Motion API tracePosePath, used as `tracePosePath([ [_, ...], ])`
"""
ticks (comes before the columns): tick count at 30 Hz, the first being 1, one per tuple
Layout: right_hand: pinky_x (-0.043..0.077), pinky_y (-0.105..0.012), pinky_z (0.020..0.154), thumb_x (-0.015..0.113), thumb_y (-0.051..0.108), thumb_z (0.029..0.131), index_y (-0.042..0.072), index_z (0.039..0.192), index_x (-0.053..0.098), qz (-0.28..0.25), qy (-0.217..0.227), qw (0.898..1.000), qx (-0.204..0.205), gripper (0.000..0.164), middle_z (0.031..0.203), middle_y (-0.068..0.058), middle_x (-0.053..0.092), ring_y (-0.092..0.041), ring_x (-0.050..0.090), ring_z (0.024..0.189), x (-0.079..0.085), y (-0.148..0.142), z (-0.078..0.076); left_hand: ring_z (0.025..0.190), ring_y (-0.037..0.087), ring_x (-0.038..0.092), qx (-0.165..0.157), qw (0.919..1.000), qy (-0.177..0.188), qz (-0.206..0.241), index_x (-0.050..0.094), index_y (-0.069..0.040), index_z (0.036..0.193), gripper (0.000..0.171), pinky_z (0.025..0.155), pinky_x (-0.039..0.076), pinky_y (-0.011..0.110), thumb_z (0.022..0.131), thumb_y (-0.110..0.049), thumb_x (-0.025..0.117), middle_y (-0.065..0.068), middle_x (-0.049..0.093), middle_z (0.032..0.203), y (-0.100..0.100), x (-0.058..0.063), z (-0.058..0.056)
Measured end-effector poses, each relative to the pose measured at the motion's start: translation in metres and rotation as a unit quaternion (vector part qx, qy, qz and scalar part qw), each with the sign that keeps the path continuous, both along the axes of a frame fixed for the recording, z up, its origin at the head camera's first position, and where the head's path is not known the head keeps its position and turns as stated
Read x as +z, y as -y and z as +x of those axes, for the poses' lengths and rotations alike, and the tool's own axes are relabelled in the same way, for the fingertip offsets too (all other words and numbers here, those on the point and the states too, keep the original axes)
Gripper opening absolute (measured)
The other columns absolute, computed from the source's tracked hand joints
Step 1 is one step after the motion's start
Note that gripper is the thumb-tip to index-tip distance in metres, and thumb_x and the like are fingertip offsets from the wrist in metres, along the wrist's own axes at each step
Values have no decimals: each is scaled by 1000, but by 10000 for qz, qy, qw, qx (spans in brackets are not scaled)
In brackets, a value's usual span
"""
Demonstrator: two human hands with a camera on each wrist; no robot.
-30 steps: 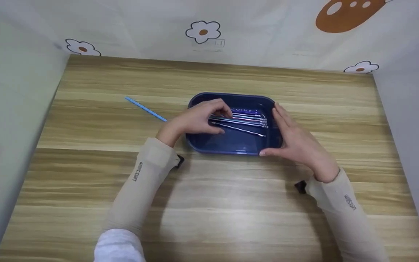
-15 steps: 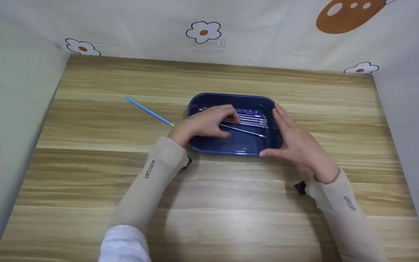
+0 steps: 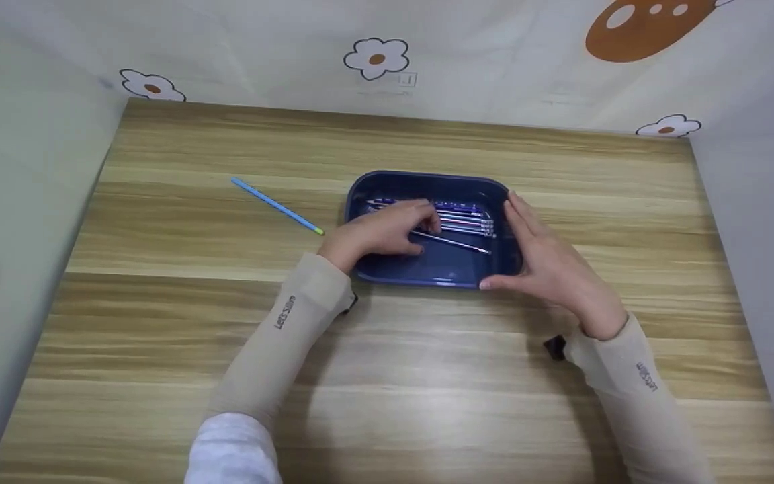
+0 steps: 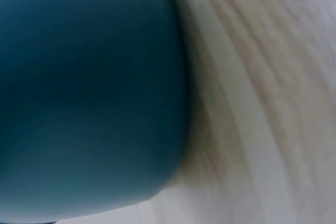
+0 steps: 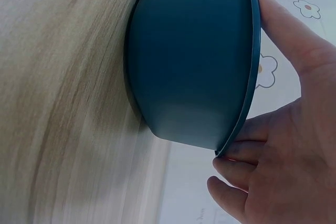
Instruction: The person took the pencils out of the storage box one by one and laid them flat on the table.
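A dark blue plastic box (image 3: 427, 279) sits on the wooden table, also seen from outside in both wrist views. Inside it, several shiny striped pencils (image 3: 464, 220) lie side by side, and a single pencil (image 3: 454, 242) slants away from them. My left hand (image 3: 387, 228) reaches over the box's left end, fingers bent above the pencils, thumb apart from the forefinger. Their left parts are mostly hidden under it. My right hand (image 3: 555, 265) grips the box's right end, thumb at the near corner, fingers at the far one; the right wrist view shows its fingertips (image 5: 244, 150) at the rim.
A thin blue stick (image 3: 276, 205) with a yellow-green end lies on the table (image 3: 179, 235), left of the box, its end close to my left wrist. Pale walls with flower prints (image 3: 375, 59) stand behind and at both sides.
My left hand has moved right and slightly toward me over the pencils, uncovering the stick's yellow-green end and a pencil tip at the box's far left. My right hand and the box have stayed put.
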State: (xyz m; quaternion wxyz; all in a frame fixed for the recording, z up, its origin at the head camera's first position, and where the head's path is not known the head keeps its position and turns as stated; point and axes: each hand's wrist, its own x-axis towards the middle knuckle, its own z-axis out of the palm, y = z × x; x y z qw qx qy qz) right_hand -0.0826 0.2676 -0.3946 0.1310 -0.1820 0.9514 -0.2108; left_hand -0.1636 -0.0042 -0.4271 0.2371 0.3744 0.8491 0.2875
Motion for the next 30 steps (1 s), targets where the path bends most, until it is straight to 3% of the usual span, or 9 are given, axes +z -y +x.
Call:
tracePosePath([
  [7, 26, -57, 120, 78, 64, 72, 2, 159, 11, 8, -37, 10000, 17, 127, 168, -15, 4, -39, 17, 153, 2, 1, 1, 107, 22, 56, 5, 9989, -222, -413, 64, -9, 114, 26, 99, 48, 36, 89, -3, 65, 7, 60, 117, -4, 0, 1],
  [17, 25, -57, 120, 79, 64, 71, 2, 159, 11, 38, 38, 10000, -3, 127, 168, -15, 4, -39, 16, 153, 2, 1, -1, 93, 19, 55, -284, 9929, -844, -784, 63, -8, 101, 22, 83, 50, 33, 85, 6, 59, 6, 61, 102, -8, -2, 3],
  [30, 26, -56, 120, 78, 66, 71, 2, 159, 11, 43, 59, 10000, -6, 127, 169, -14, 4, -38, 17, 153, 1, 1, 0, 92, 20, 55, -275, 9961, -612, -571, 62, -8, 103, 22, 83, 49, 33, 84, 4, 59, 6, 60, 101, -1, 3, 4],
])
